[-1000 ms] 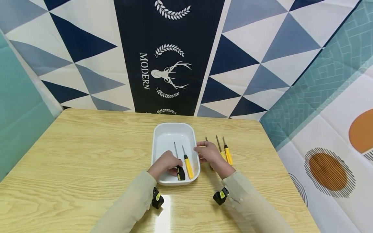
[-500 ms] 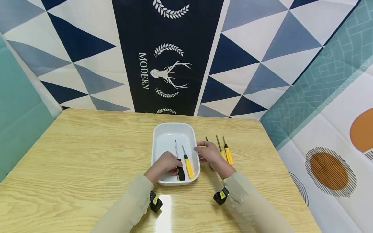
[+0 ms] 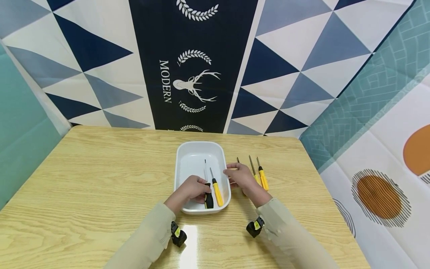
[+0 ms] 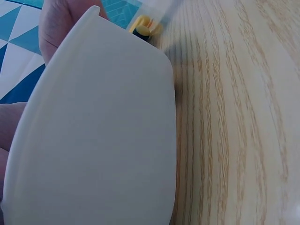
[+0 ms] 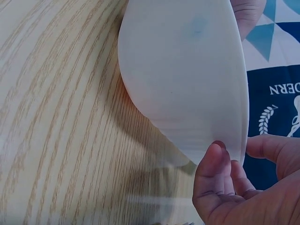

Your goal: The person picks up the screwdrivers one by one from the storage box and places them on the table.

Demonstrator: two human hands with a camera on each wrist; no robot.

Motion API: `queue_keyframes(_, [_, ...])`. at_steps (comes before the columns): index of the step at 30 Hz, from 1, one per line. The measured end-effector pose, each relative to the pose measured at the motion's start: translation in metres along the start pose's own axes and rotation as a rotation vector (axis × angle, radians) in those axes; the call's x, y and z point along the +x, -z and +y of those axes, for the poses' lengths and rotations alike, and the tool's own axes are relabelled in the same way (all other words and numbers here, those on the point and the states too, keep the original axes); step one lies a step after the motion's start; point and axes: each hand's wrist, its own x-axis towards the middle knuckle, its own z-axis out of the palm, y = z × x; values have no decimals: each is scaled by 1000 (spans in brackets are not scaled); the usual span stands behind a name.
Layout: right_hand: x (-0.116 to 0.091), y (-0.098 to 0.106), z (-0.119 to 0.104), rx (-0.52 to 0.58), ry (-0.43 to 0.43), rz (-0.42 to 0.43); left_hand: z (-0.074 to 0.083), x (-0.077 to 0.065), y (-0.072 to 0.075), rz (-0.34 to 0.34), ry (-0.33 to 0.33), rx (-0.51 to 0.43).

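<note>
A white tray (image 3: 190,158) stands on the wooden table. In it lies a screwdriver with a black and yellow handle (image 3: 209,200), its shaft toward the far end. My left hand (image 3: 193,188) reaches over the tray's left wall and pinches that handle near its upper part; the fingertips are partly hidden. Close on its right lies a yellow-handled screwdriver (image 3: 217,193). My right hand (image 3: 242,176) holds the tray's right rim, thumb inside and curled fingers against the outer wall, as the right wrist view shows. The tray's wall (image 4: 103,117) fills much of the left wrist view.
Right of the tray, beyond my right hand, several screwdrivers lie side by side, one a yellow screwdriver (image 3: 263,179); the hand partly covers the others. The wooden table (image 3: 117,175) runs back to a patterned cloth wall (image 3: 195,74).
The black-handled screwdriver's tip has swung right and slightly away, so it lies closer to the yellow one. My left wrist has shifted slightly left and nearer; the right hand and tray stay put.
</note>
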Motion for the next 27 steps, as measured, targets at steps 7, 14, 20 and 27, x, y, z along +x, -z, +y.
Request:
queue_keyframes(7, [2, 0, 2, -13, 8, 2, -1, 0, -1, -18, -23, -63])
queue_keyframes(14, [1, 0, 3, -9, 10, -1, -1, 0, -1, -7, -54, -105])
queue_keyframes(20, [0, 0, 2, 0, 10, 3, 0, 0, 1, 2, -76, -169])
queue_keyframes(27, [3, 0, 3, -10, -2, 6, 1, 0, 7, -2, -70, -194])
